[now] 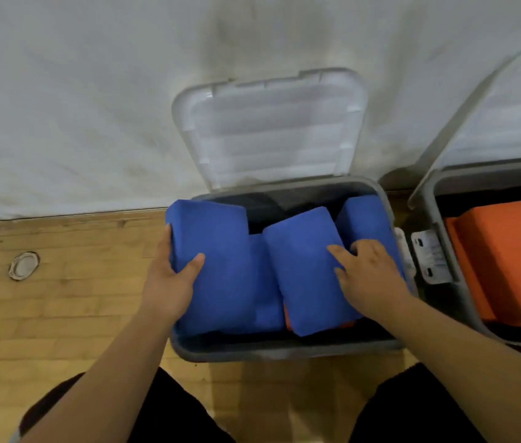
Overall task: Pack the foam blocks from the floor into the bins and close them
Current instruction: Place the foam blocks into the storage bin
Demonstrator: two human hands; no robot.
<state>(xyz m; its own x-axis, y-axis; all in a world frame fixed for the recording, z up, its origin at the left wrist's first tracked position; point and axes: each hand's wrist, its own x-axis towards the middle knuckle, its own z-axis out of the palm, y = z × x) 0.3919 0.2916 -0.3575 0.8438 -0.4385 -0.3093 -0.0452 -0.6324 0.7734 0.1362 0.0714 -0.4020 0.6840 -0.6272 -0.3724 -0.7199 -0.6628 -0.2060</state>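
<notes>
Near bin (284, 350) sits at frame centre, its lid (272, 132) flipped up at 12 o'clock against the white wall. Three blue foam blocks stand in it.

- Left hand (169, 276) grips the left blue block (220, 251) at the bin's 9 o'clock side, thumb on top and fingers wrapped round its outer edge.
- Right hand (368, 276) grips the middle blue block (304, 266), thumb laid on its face and fingers curled into the gap toward the right blue block (368, 219) at 2 o'clock.
- An orange sliver (288, 318) peeks out under the blue ones at 6 o'clock.
- Second bin (468, 302) at 3 o'clock holds orange blocks (508, 257); its lid (508, 107) is also up.

Progress looks late: no loose blocks show on the visible floor (61, 314), though much of it is out of frame. The left and middle blocks sit tilted and ride high, so they probably need seating flat. Both lids are left to close.
</notes>
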